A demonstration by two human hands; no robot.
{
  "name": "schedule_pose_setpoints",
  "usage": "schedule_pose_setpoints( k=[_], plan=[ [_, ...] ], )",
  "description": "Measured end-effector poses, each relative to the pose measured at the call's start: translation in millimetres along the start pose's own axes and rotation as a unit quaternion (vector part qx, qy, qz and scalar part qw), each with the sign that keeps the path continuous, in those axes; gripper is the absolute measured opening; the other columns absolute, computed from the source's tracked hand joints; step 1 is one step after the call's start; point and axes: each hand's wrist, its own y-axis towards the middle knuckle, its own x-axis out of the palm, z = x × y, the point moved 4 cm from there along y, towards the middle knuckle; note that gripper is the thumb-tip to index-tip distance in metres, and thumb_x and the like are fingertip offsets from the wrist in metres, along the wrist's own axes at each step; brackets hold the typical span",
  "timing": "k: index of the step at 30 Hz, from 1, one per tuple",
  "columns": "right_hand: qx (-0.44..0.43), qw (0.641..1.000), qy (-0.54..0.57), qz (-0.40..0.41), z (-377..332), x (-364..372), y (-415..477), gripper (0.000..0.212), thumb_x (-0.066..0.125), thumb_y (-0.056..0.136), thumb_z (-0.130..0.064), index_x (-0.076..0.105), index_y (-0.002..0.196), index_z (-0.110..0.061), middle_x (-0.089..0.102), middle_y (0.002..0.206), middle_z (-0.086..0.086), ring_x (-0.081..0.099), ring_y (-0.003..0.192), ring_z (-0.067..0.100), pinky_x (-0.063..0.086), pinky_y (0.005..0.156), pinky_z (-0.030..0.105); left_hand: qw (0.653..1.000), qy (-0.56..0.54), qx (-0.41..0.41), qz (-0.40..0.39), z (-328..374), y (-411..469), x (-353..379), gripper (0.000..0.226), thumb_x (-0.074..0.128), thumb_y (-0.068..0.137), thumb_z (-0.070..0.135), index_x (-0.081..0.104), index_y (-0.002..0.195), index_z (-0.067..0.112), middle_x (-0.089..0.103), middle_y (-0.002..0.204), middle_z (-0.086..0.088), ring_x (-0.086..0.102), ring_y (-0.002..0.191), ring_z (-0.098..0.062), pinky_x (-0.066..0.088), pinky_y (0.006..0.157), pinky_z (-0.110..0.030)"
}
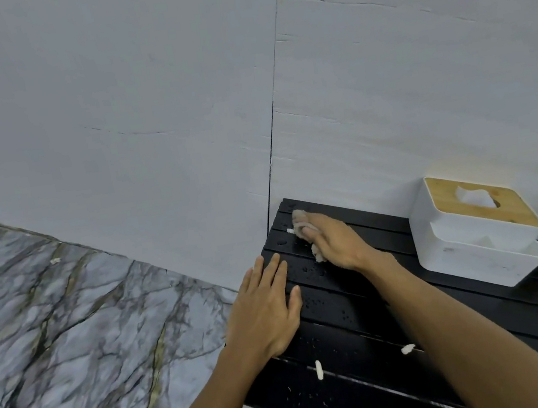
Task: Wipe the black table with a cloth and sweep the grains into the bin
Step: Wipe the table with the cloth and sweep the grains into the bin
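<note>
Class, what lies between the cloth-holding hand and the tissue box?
Head view: only bare black table slats between the right hand, gripping the cloth, and the tissue box.

The black table (343, 300) is made of long matte slats with narrow grooves between them and fills the view from 3 to 6 o'clock; small water beads dot its slats. The cloth (300, 221), pale beige and crumpled, lies near the table's far corner, bunched under the right hand (333, 241), with folds showing at 11 o'clock and 7 o'clock of that hand. One white grain (288, 231) touches the cloth at its 9 o'clock edge. Two larger puffed grains sit well apart from the cloth at its 6 o'clock, one upright-lying (319, 369), one by a groove (408, 349), with fine white specks scattered around them
</note>
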Motion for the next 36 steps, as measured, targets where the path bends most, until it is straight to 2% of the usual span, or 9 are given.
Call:
schedule_pose_setpoints(
  k=[4,7,10,12,20,25,30,33,36],
  plan=[
    [-0.039,0.999,0.008,0.008,1,-12,-38,0.035,0.042,0.106,-0.039,0.056,0.137,-0.034,0.060,0.140,-0.012,0.059,0.122,0.005,0.045,0.103,0.025,1.000,-0.003,0.000,-0.001,-1,0,0,0.061,0.016,0.102,0.048,0.010,0.155,0.018,0.005,0.163,0.002,-0.007,0.149,-0.014,-0.005,0.120,-0.029],
    [0.022,0.994,0.042,0.096,3,-36,-56,0.025,0.042,0.107,-0.033,0.063,0.121,-0.030,0.069,0.112,-0.014,0.069,0.086,0.003,0.046,0.075,0.005,1.000,-0.010,0.001,0.002,-1,0,1,0.061,0.018,0.102,0.048,0.012,0.155,0.018,0.006,0.163,0.002,-0.006,0.149,-0.014,-0.005,0.120,-0.029],
    [0.129,0.976,0.063,0.163,25,-45,-44,0.033,0.032,0.107,-0.029,0.057,0.088,-0.021,0.068,0.077,-0.001,0.067,0.055,0.010,0.056,0.066,0.027,1.000,-0.016,0.002,0.011,-2,1,1,0.060,0.019,0.102,0.047,0.014,0.154,0.018,0.008,0.163,0.002,-0.005,0.149,-0.014,-0.002,0.121,-0.030],
    [0.161,0.972,0.015,0.172,38,-35,-27,0.029,0.029,0.102,-0.031,0.053,0.086,-0.023,0.065,0.088,0.003,0.068,0.068,0.019,0.056,0.072,0.042,1.000,-0.020,0.002,0.017,-2,1,0,0.060,0.020,0.102,0.047,0.015,0.154,0.017,0.010,0.163,0.001,-0.003,0.149,-0.013,-0.002,0.121,-0.029],
    [0.124,0.983,-0.071,0.114,-5,11,47,0.041,0.033,0.108,-0.029,0.045,0.142,-0.010,0.045,0.146,0.013,0.050,0.128,0.031,0.041,0.095,0.040,0.999,-0.018,0.014,0.044,-2,0,0,0.061,0.020,0.101,0.047,0.017,0.154,0.016,0.011,0.163,0.000,-0.003,0.149,-0.013,-0.006,0.118,-0.025],
    [0.057,0.996,-0.050,0.050,-12,19,64,0.039,0.039,0.106,-0.032,0.047,0.142,-0.018,0.046,0.148,0.005,0.059,0.119,0.026,0.044,0.100,0.040,0.998,-0.023,0.020,0.051,-2,0,1,0.061,0.021,0.101,0.046,0.017,0.153,0.015,0.011,0.163,0.000,-0.003,0.149,-0.014,-0.007,0.117,-0.025],
    [-0.027,0.999,0.045,0.005,-22,13,42,0.033,0.047,0.104,-0.026,0.056,0.136,-0.025,0.062,0.132,-0.006,0.069,0.062,0.001,0.057,0.075,0.025,0.994,-0.053,0.018,0.090,0,-1,-4,0.054,0.033,0.098,0.044,0.037,0.141,0.011,0.035,0.147,-0.002,0.030,0.137,-0.016,0.023,0.117,-0.028],
    [-0.081,0.994,0.064,-0.028,-35,12,9,0.034,0.048,0.104,-0.029,0.058,0.137,-0.028,0.054,0.143,-0.016,0.069,0.092,-0.002,0.057,0.072,0.022,0.990,-0.072,0.016,0.123,2,-4,-10,0.041,0.041,0.095,0.043,0.046,0.125,0.014,0.042,0.123,0.002,0.048,0.107,-0.011,0.042,0.090,-0.022],
    [-0.082,0.992,0.084,-0.054,-41,7,-26,0.033,0.050,0.105,-0.029,0.059,0.136,-0.030,0.053,0.143,-0.021,0.068,0.093,0.001,0.058,0.070,0.021,0.990,-0.072,0.006,0.118,2,-10,-13,0.040,0.043,0.094,0.042,0.047,0.124,0.015,0.043,0.119,0.003,0.051,0.094,-0.010,0.040,0.078,-0.019]
  ],
)
